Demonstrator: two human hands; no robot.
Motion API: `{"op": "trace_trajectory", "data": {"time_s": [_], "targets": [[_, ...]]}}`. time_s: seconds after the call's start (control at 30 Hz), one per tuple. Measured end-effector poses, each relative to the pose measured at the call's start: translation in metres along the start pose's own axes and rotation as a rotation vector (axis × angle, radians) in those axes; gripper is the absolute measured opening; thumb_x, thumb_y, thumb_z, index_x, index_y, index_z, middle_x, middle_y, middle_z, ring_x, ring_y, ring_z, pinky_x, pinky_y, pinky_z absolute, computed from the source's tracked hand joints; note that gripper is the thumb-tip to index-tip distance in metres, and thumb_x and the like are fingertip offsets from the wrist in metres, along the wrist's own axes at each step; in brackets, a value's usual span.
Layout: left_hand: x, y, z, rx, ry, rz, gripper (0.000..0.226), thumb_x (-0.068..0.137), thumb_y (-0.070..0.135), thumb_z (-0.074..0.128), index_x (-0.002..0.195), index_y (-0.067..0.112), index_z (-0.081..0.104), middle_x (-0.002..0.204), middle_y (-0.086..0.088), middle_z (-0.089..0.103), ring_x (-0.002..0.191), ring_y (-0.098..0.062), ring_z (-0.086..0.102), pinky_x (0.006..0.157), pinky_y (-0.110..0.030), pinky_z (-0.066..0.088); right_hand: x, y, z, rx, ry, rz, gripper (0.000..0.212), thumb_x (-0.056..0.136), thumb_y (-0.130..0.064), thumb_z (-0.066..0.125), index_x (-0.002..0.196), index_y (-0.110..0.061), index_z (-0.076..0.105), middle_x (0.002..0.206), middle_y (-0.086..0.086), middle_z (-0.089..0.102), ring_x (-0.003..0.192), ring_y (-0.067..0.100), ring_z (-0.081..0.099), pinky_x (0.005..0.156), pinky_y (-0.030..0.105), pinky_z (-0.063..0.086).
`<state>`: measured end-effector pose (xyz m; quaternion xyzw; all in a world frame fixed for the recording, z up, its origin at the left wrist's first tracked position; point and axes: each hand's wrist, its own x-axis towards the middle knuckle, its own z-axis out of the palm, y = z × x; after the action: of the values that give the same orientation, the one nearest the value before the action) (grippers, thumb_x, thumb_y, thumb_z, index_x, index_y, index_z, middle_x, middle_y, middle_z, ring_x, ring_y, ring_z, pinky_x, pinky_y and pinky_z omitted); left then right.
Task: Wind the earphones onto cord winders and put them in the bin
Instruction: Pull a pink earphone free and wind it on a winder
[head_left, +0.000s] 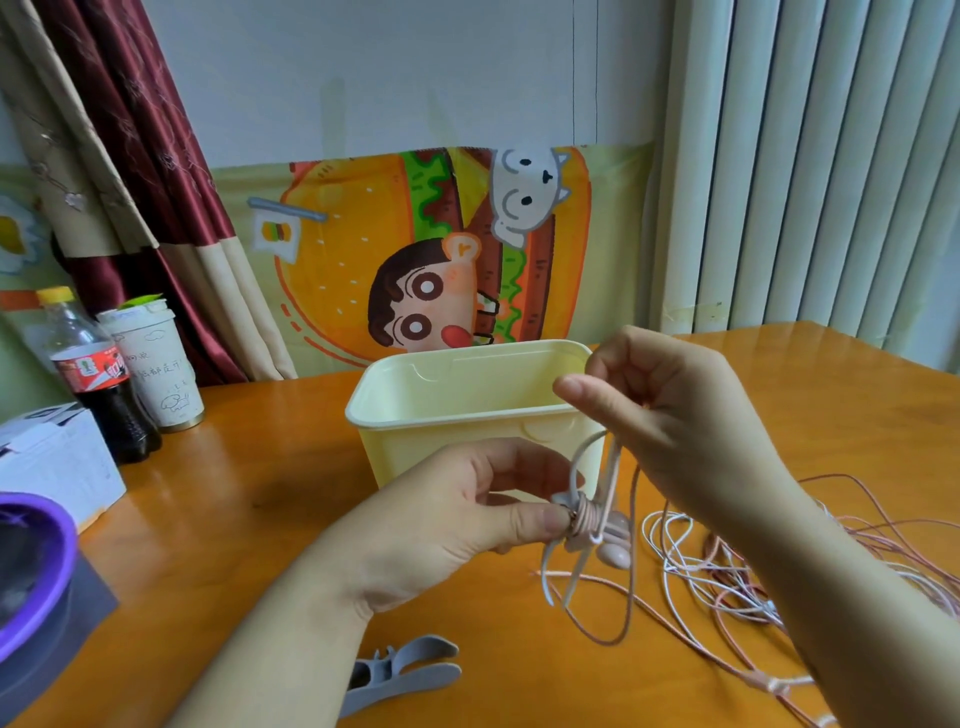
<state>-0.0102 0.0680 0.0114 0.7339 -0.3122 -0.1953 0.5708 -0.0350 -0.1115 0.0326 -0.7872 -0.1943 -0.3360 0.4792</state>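
Far out to the left of the hands stood a bowl (36, 551), a box (57, 457), a bottle (98, 379) and a cup (156, 364), all well clear of the work. Just below the left wrist a spare winder (405, 670) lay flat on the tabletop (260, 519). The left hand (457, 509) pinched a winder (566, 504) between thumb and fingers, with several turns of pink cord (635, 519) on it and the earbuds (615, 551) dangling just beside it. From there the cord ran nearly straight up to the right hand (670, 410), which was curled round it, above and slightly right of the winder. The next turn probably depended on that upright line being carried round the winder. The bin (415, 415) stood open directly behind both hands, nearer the left, with nothing in the way. Under the right forearm, loose cords (727, 582) sprawled and could snag the slack.
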Motion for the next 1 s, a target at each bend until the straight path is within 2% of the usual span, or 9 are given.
{"op": "trace_trajectory", "data": {"time_s": [0.07,0.13,0.23,0.37,0.57,0.77,0.9,0.97,1.0], "targets": [[-0.001,0.002,0.001,0.009,-0.015,-0.005,0.018,0.076,0.035,0.078,0.092,0.042,0.072,0.100,0.009,0.073,0.094,-0.014,0.065,0.086,-0.032,0.049,-0.001,0.002,0.001,-0.023,0.006,-0.005,0.038,0.071,-0.050,0.062,0.063,-0.013,0.053,0.048,-0.009,0.041,0.044,0.005,0.035,0.045,0.009,0.027],[-0.003,0.004,0.001,0.026,-0.031,-0.018,0.014,0.079,0.034,0.076,0.091,0.038,0.071,0.102,0.006,0.074,0.092,-0.011,0.065,0.072,-0.015,0.045,-0.001,0.003,0.001,-0.033,0.025,-0.006,0.039,0.073,-0.052,0.062,0.062,-0.016,0.053,0.049,-0.008,0.044,0.044,0.005,0.037,0.045,0.009,0.028],[-0.004,0.006,0.003,0.029,-0.051,-0.029,0.020,0.074,0.032,0.070,0.093,0.032,0.069,0.108,-0.003,0.074,0.094,-0.015,0.065,0.065,-0.010,0.043,-0.001,0.004,0.000,-0.062,0.066,-0.020,0.039,0.076,-0.055,0.060,0.061,-0.020,0.051,0.054,0.004,0.047,0.045,0.006,0.039,0.043,0.010,0.029],[-0.005,0.008,0.004,0.024,-0.056,-0.038,0.022,0.070,0.033,0.071,0.092,0.032,0.069,0.102,0.002,0.075,0.087,-0.006,0.065,0.061,-0.007,0.042,-0.001,0.007,0.000,-0.043,0.099,-0.005,0.039,0.078,-0.052,0.060,0.062,-0.017,0.052,0.056,0.010,0.052,0.044,0.006,0.038,0.044,0.017,0.031],[-0.006,0.011,0.006,0.009,-0.067,-0.046,0.025,0.071,0.026,0.070,0.096,0.024,0.067,0.092,0.008,0.073,0.081,0.001,0.066,0.064,-0.007,0.044,-0.001,0.005,-0.001,-0.019,0.174,-0.023,0.040,0.079,-0.051,0.063,0.060,-0.018,0.053,0.050,0.006,0.053,0.041,0.006,0.040,0.043,0.017,0.033],[-0.004,0.008,0.006,-0.041,-0.058,-0.010,0.019,0.073,0.030,0.077,0.092,0.030,0.073,0.096,0.005,0.074,0.086,-0.004,0.068,0.070,-0.011,0.047,-0.001,0.008,-0.001,-0.043,0.159,-0.012,0.041,0.083,-0.048,0.064,0.061,-0.014,0.054,0.054,0.010,0.054,0.042,0.008,0.039,0.043,0.021,0.033],[-0.002,0.004,0.006,-0.092,-0.064,0.034,0.023,0.073,0.024,0.078,0.094,0.033,0.075,0.103,0.001,0.074,0.097,-0.016,0.069,0.084,-0.023,0.053,-0.001,0.010,0.003,0.029,0.147,0.038,0.042,0.080,-0.047,0.065,0.058,-0.013,0.052,0.050,0.009,0.051,0.044,0.007,0.038,0.044,0.020,0.032],[-0.002,0.007,0.008,-0.170,-0.050,0.075,0.030,0.068,0.023,0.083,0.096,0.031,0.075,0.101,0.001,0.074,0.094,-0.016,0.069,0.081,-0.023,0.054,-0.004,0.013,0.011,0.126,0.111,0.110,0.044,0.082,-0.044,0.065,0.056,-0.011,0.051,0.046,0.001,0.047,0.046,0.004,0.039,0.044,0.021,0.034],[-0.002,0.009,0.008,-0.254,-0.011,0.089,0.034,0.065,0.020,0.086,0.096,0.027,0.076,0.096,0.001,0.073,0.087,-0.013,0.068,0.074,-0.021,0.053,-0.007,0.014,0.017,0.176,0.063,0.154,0.044,0.086,-0.040,0.064,0.057,-0.009,0.054,0.047,0.000,0.048,0.048,0.005,0.041,0.046,0.027,0.037]]}}
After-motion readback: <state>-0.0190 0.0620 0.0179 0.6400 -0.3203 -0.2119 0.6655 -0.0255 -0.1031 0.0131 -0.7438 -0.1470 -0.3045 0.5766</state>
